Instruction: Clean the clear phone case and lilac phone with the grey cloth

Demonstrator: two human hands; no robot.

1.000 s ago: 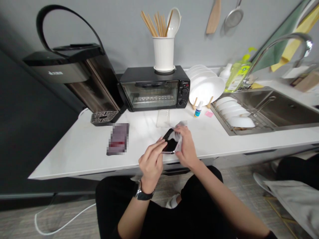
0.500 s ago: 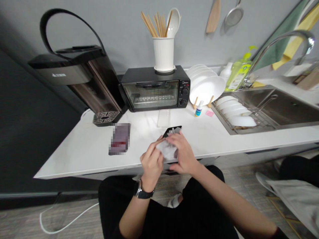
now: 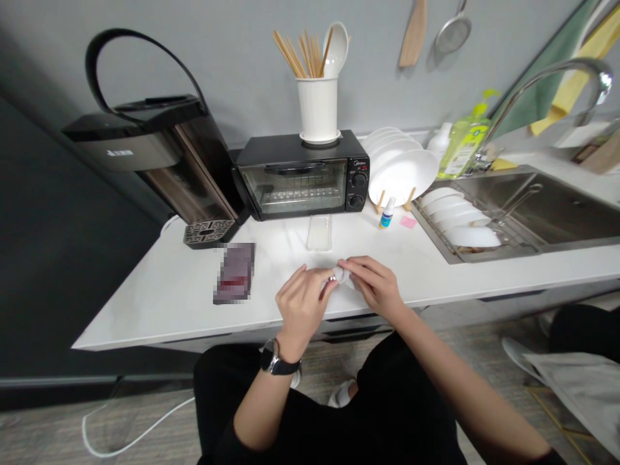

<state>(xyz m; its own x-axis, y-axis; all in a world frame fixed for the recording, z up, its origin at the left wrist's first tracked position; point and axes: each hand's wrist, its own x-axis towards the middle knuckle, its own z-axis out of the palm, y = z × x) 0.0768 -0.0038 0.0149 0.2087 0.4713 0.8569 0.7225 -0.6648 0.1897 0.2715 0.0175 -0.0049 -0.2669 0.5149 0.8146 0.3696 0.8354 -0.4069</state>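
Note:
Over the counter's front edge, my left hand [image 3: 301, 300] is closed with thumb and fingers pinching a bunched white tissue or thin cloth [image 3: 341, 276]. My right hand [image 3: 376, 285] comes in from the other side, its fingers closed on the same white piece. A small dark, shiny bit shows by the left fingertips, too small to name. Just behind the hands lies a clear phone case [image 3: 319, 233]. Farther right stand a small white spray bottle with a blue label [image 3: 386, 214] and a pink slip [image 3: 408, 222].
A pixelated dark flat thing [image 3: 235, 274] lies on the white counter [image 3: 159, 297] at left. Behind it stand a water dispenser [image 3: 213, 174], a toaster oven [image 3: 300, 177] and racked white plates [image 3: 404, 174]. At right is the sink [image 3: 557, 213] with bowls. Another person's leg [image 3: 586, 332] shows at lower right.
The white piece, spread between my hands before, is now bunched smaller. A black flat thing that showed beyond my fingers is out of sight. My right hand has moved slightly right.

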